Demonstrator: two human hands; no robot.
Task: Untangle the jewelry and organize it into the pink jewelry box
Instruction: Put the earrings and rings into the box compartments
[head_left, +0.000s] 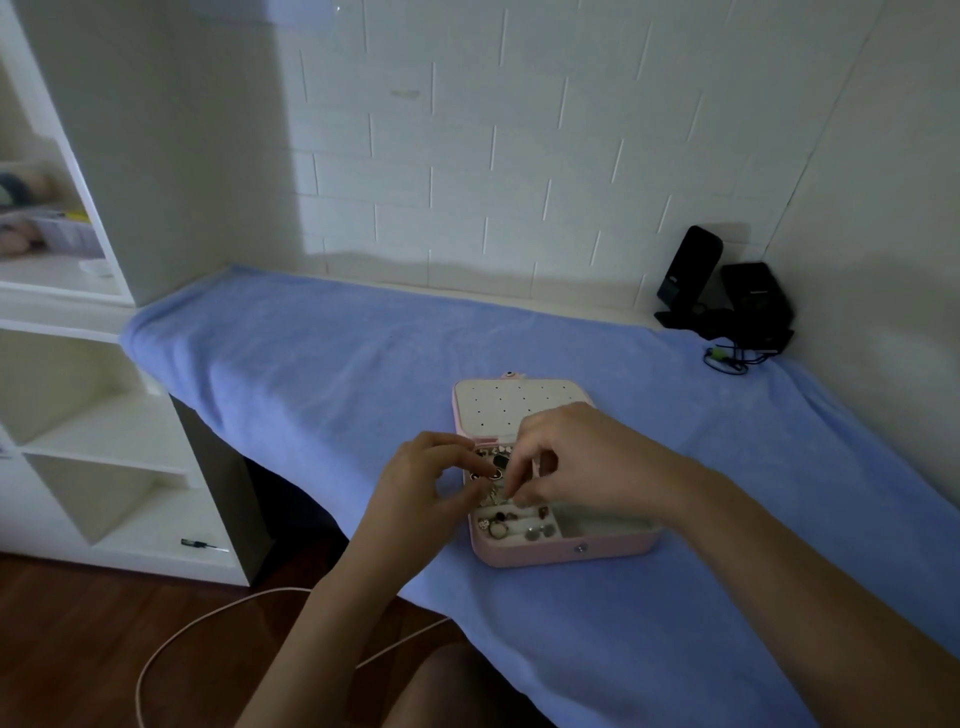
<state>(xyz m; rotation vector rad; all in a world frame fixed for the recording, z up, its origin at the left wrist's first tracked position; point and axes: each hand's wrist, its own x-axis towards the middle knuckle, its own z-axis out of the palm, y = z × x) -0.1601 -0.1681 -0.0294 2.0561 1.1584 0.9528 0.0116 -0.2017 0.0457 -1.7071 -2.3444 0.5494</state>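
The pink jewelry box (566, 551) lies open on the blue towel (311, 374); my right hand (587, 462) pinches the jewelry (493, 499) inside; my left hand (431, 483) curls beside it, whether holding anything I cannot tell.

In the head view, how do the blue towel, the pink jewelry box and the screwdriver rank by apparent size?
1. blue towel
2. pink jewelry box
3. screwdriver, clearly smallest, though farther from the camera
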